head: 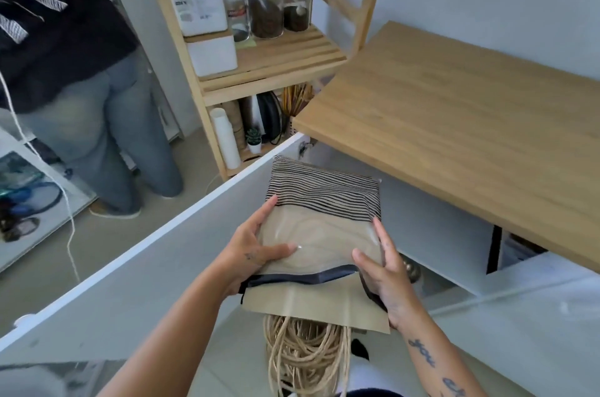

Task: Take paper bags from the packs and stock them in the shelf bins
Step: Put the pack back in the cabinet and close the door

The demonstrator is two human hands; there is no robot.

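I hold a pack of brown paper bags [319, 234] in clear plastic wrap, flat in front of me. Its far end shows black stripes and a dark band crosses its near end. My left hand [256, 250] grips the pack's left edge, thumb on top. My right hand [384, 273] grips its right edge near the open end. Plain brown bag paper [311, 302] sticks out of the near end, and a bundle of twisted paper handles [305, 354] hangs below it. The pack hovers over a white cabinet panel [181, 244], in front of the white shelf openings [435, 234] under the wooden top.
A wooden tabletop [470, 124] juts out at right above the white shelf unit. A wooden rack [269, 59] behind holds white boxes, glass jars, cups and a kettle. Another person [81, 88] in jeans stands at left. A white cord [42, 163] hangs near them.
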